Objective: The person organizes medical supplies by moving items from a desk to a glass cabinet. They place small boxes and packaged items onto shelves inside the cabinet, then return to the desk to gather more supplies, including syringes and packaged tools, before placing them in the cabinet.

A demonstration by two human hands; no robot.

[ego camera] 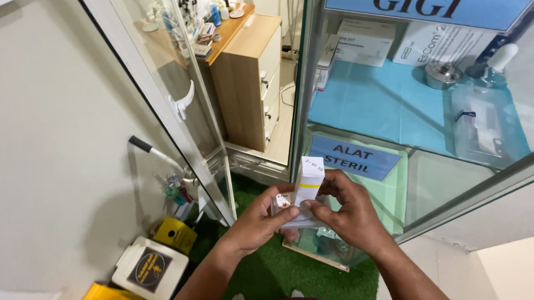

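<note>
Two bare hands meet in front of an open glass cabinet (364, 112): the left hand (264, 219) and right hand (345, 213) are closed together on a small white carton with a yellow stripe (309, 179), held upright above a green turf mat (286, 271), with a clear plastic wrapper (300, 220) pinched beneath it. The cabinet's glass door (162, 73) stands swung out to the left; blue cloth (377, 104) lines the shelf behind, and a wooden drawer unit (249, 77) stands beyond.
</note>
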